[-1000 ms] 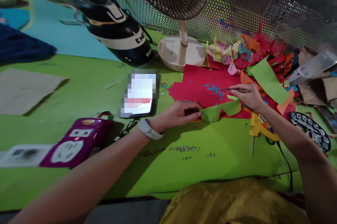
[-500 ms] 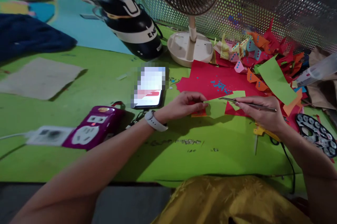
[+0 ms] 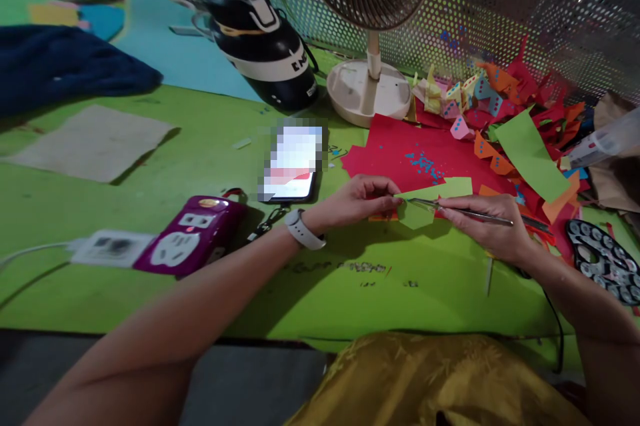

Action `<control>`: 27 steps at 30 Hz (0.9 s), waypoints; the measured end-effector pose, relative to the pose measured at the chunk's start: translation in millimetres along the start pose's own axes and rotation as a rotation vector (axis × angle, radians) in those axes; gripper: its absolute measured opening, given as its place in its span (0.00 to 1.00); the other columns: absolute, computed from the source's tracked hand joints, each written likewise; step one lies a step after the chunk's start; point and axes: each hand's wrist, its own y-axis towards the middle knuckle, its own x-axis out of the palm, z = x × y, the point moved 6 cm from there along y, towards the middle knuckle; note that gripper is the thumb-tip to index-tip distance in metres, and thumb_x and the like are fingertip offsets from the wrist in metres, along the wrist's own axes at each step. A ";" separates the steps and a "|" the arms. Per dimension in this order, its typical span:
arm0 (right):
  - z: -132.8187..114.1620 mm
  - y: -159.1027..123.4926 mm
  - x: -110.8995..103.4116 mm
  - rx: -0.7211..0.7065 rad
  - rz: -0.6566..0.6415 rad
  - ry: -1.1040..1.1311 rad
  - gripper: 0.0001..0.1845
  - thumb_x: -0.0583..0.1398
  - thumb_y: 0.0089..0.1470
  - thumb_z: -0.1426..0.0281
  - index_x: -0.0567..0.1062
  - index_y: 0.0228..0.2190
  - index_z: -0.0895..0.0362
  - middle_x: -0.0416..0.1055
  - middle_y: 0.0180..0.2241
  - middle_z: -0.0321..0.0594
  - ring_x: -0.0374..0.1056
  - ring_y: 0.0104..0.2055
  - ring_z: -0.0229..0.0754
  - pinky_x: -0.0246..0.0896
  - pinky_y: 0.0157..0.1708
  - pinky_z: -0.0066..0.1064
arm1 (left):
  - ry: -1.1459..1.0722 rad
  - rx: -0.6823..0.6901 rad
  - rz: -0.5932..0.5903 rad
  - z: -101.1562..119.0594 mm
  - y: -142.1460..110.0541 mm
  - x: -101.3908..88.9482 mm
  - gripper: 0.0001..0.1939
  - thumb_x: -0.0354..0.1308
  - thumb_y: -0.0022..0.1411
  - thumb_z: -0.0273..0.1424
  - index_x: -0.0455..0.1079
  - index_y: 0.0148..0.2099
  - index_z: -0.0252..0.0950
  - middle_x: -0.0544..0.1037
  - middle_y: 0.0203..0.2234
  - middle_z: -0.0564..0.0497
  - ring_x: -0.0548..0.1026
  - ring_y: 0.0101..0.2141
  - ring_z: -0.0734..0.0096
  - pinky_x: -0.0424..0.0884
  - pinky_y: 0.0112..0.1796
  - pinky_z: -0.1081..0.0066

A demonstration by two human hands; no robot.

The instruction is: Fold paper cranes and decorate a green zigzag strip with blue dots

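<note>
Up beyond my left grip (image 3: 373, 201) and to its left, the black bottle (image 3: 265, 46) carries big dark letters on its white band (image 3: 267, 67); I make out "EN", the rest bending out of sight. The small label (image 3: 312, 90) near its base is too tiny for me. I can't read the handwriting (image 3: 363, 268) on the table (image 3: 350, 313) just nearer me than that grip, nor the blurred print on the white adapter (image 3: 113, 248) farther left.

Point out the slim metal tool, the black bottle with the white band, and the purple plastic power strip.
Slim metal tool (image 3: 493, 219): head view, rear shaft.
Black bottle (image 3: 273, 67): head view, white band.
Purple power strip (image 3: 175, 249): head view, larger white outlet face.
</note>
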 end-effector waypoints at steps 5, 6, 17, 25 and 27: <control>1.7 -0.5 1.2 -0.003 -0.007 0.000 0.10 0.65 0.55 0.61 0.83 0.39 0.46 0.82 0.31 0.35 0.78 0.30 0.42 0.75 0.27 0.32 | 0.006 0.000 0.002 -0.4 -0.2 0.1 0.11 0.63 0.60 0.36 0.70 0.35 0.33 0.77 0.25 0.52 0.71 0.24 0.78 0.67 0.27 0.75; 0.4 -0.8 0.5 -0.016 -0.002 0.007 0.10 0.65 0.55 0.62 0.83 0.39 0.47 0.82 0.33 0.35 0.78 0.31 0.42 0.75 0.28 0.32 | 0.003 -0.002 0.003 -0.7 -0.2 0.0 0.10 0.63 0.60 0.36 0.70 0.35 0.33 0.77 0.25 0.52 0.71 0.23 0.78 0.67 0.26 0.76; -8.0 -3.9 1.0 -0.143 0.019 -0.006 0.09 0.64 0.57 0.65 0.83 0.39 0.53 0.82 0.32 0.39 0.77 0.28 0.40 0.74 0.25 0.28 | -0.077 -0.040 0.010 -3.1 0.0 0.0 0.11 0.65 0.58 0.36 0.70 0.35 0.33 0.77 0.24 0.53 0.70 0.23 0.79 0.66 0.26 0.77; -10.1 -3.0 0.7 -0.159 0.009 -0.023 0.09 0.64 0.57 0.66 0.83 0.38 0.53 0.82 0.31 0.38 0.77 0.28 0.38 0.74 0.25 0.26 | -0.069 -0.038 0.008 -1.9 -0.2 0.0 0.14 0.66 0.57 0.39 0.70 0.34 0.33 0.76 0.24 0.53 0.70 0.23 0.78 0.66 0.26 0.77; -12.2 -4.0 -0.9 -0.175 0.017 -0.036 0.09 0.64 0.57 0.66 0.83 0.38 0.55 0.82 0.32 0.39 0.78 0.28 0.39 0.74 0.25 0.26 | -0.070 -0.045 0.007 -2.6 -0.2 -0.1 0.13 0.66 0.57 0.38 0.70 0.34 0.33 0.76 0.24 0.53 0.70 0.23 0.78 0.65 0.26 0.77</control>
